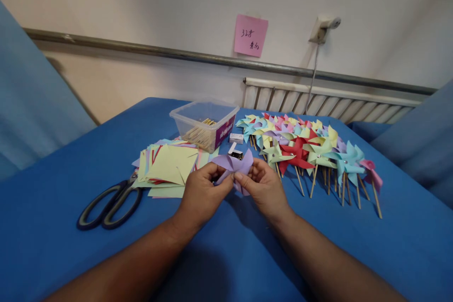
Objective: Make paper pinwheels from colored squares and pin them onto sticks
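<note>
A purple paper pinwheel (230, 164), its corners folded inward, is held up between my two hands over the blue table. My left hand (203, 188) pinches it from the left, thumb near its middle. From the right, my right hand (264, 186) grips it, its thumb meeting the left one at the centre. Whatever lies under the thumbs is hidden. Just behind the paper stands a small opened box (236, 154) with dark, shiny bits in it. No stick shows on this pinwheel.
Cut paper squares (170, 165) lie stacked at left, beside black-handled scissors (111, 205). A clear plastic tub (194, 125) of wooden sticks stands behind, near a small white box (236, 138). Several finished pinwheels (297, 151) on sticks cover the right. A radiator (283, 96) lines the wall.
</note>
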Demonstrator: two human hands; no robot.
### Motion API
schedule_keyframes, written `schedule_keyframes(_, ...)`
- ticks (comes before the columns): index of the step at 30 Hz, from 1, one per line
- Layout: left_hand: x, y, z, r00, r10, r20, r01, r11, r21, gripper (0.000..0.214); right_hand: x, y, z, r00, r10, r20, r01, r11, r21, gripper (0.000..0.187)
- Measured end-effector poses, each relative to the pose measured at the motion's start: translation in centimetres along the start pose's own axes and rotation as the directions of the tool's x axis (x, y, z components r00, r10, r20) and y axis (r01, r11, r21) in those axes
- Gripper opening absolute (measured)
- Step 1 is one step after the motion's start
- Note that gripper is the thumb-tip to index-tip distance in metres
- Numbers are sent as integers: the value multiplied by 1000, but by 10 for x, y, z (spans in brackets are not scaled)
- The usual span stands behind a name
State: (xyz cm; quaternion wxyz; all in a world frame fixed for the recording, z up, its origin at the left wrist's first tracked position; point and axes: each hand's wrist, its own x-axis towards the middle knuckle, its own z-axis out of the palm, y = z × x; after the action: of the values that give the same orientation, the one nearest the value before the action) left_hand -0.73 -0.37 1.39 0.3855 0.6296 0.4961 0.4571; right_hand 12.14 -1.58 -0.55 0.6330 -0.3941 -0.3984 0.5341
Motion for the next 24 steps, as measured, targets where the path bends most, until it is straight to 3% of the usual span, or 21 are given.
schedule_keyframes(4,0,1,1,1000,-17,12,17,1000,-10,13,-1,1,-2,1000,-2,22,3,999,-33,25)
schedule_keyframes(12,1,0,1,999,-15,37,17,998,-60,13,-3,0,-3,999,-25,24,27,997,-72,23)
schedule_keyframes(24,1,0,0,1000,-19,17,19,1000,-9,15,-2,9,-6,991,-131,-13,119,935,-335,20)
